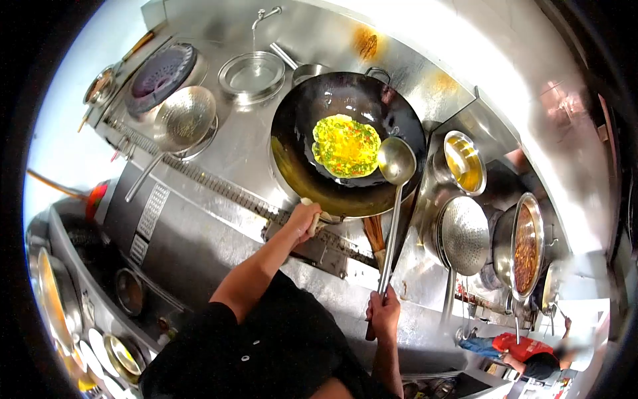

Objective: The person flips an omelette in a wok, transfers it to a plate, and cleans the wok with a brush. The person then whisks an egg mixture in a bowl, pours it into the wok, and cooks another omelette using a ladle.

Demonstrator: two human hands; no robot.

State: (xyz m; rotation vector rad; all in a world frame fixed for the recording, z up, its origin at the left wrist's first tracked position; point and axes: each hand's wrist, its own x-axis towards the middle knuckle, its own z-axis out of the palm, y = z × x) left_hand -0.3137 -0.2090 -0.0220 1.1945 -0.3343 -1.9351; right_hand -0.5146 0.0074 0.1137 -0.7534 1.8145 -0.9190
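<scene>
A large dark wok [292,166] sits on the steel range in front of me. In its middle lies a round yellow omelette [345,146] flecked with green and red bits. My left hand [304,219] is closed around the wok's near handle, with a pale cloth [312,207] between hand and metal. Low on the long handle of a steel ladle [397,159], my right hand [383,314] has its fingers wrapped. The ladle's bowl hangs over the wok's right side, close beside the omelette's edge; whether they touch I cannot tell.
Left of the wok are a perforated skimmer [185,120] and a water-filled basin [251,76]. On the right stand an oil bowl [464,163], another skimmer [465,236] and a pot of red-brown bits [527,249]. A bamboo brush [374,233] lies below the wok. A person in red [522,347] is farther off.
</scene>
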